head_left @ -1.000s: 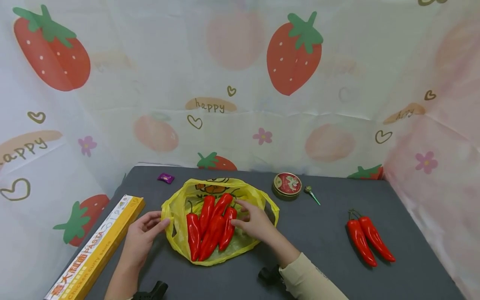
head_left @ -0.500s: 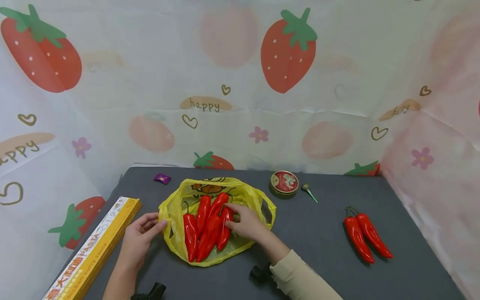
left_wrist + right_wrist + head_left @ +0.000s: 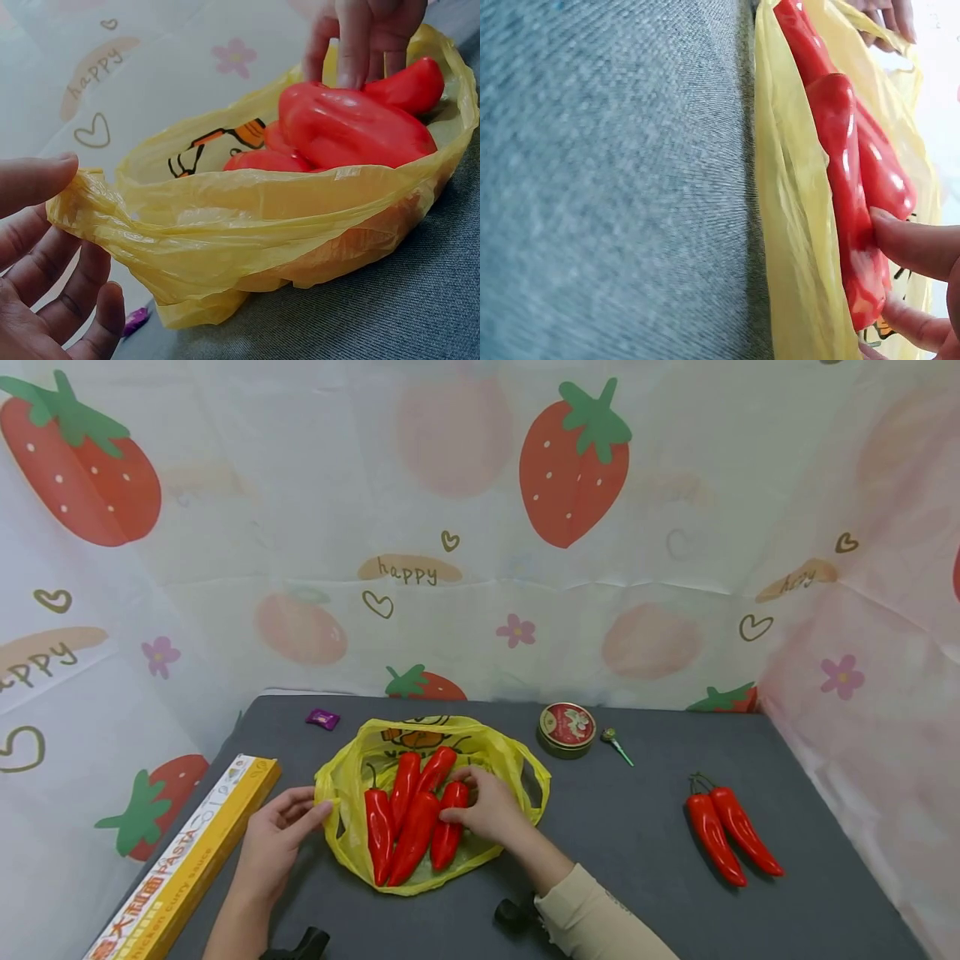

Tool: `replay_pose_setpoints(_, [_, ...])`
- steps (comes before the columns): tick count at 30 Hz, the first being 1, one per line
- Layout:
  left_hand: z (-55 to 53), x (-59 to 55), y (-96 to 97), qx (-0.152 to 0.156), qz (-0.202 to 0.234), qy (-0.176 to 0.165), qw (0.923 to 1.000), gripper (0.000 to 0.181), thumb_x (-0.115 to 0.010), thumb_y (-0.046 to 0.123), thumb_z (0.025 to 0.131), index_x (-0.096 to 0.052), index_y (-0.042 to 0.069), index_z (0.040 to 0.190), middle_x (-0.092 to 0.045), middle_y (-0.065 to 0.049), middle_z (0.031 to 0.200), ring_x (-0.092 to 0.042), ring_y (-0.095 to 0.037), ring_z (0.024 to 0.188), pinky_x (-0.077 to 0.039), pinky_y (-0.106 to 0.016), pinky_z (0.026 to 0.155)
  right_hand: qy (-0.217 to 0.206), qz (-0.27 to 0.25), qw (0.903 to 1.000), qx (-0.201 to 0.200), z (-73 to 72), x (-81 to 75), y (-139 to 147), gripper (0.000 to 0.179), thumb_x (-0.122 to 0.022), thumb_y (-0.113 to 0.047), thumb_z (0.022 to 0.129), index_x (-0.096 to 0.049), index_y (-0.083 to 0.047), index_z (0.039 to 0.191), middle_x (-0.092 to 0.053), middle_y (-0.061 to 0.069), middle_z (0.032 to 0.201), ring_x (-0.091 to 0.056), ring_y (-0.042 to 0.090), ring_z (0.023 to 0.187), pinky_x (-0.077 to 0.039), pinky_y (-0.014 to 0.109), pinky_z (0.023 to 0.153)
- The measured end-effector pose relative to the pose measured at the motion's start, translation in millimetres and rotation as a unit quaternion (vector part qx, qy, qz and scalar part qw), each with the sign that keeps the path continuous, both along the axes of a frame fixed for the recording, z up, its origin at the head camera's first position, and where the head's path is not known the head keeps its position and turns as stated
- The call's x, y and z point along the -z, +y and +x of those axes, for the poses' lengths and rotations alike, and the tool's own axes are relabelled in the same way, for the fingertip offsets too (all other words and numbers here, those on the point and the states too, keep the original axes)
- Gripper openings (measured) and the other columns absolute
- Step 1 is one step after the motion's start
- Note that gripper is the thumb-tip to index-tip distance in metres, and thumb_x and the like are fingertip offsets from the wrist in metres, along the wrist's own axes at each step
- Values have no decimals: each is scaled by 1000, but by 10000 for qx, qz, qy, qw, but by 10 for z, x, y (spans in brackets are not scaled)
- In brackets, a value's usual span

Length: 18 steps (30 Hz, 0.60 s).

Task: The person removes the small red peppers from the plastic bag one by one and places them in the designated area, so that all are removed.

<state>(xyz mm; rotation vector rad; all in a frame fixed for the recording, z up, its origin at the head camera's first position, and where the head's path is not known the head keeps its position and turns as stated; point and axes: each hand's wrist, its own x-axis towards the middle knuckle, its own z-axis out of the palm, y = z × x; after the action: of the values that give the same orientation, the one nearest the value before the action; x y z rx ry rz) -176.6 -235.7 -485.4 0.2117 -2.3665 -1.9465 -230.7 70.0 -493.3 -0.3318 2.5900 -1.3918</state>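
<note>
A yellow plastic bag [image 3: 345, 777] lies with its mouth spread, and several red chili peppers [image 3: 414, 837] are inside. My left hand [image 3: 279, 833] pinches the bag's left edge between thumb and fingers; the left wrist view shows the bunched plastic [image 3: 84, 204] there. Reaching into the bag from the right, my right hand [image 3: 491, 806] holds the rightmost chili pepper [image 3: 447, 845] between thumb and fingers. The right wrist view shows the thumb [image 3: 911, 238] against a glossy red pepper [image 3: 847, 217]; part of the fingers is hidden behind it.
Two more chili peppers [image 3: 723, 835] lie on the dark table [image 3: 615, 860] at the right. Behind the bag are a round red tin [image 3: 567, 728], a lollipop [image 3: 617, 747] and a purple-wrapped candy [image 3: 322, 719]. A long yellow pasta box [image 3: 187, 860] lies at the left.
My right hand has moved a little left and taken hold of the rightmost chili pepper, which now stands straighter and apart from its neighbour. The left hand keeps its pinch on the bag.
</note>
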Motion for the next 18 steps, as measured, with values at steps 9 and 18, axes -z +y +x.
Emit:
replay_pose_setpoints(9, [-12, -3, -3, -23, 29, -91, 10000, 49, -71, 37, 95, -61, 2, 127, -70, 13, 97, -65, -7, 88, -58, -23, 82, -208, -346, 9992, -9, 24, -72, 124, 47, -75, -18, 89, -63, -16, 134, -64, 15, 130, -65, 33, 114, -61, 41, 78])
replay_pose_setpoints(18, [-22, -14, 8, -85, 33, -245, 9997, 53, -71, 40, 93, -61, 3, 130, -70, 14, 98, -65, -7, 91, -58, -22, 83, -185, -391, 9978, -494, 86, -210, 370, 54, -69, -19, 94, -54, -16, 146, -62, 18, 135, -65, 34, 116, -61, 40, 78])
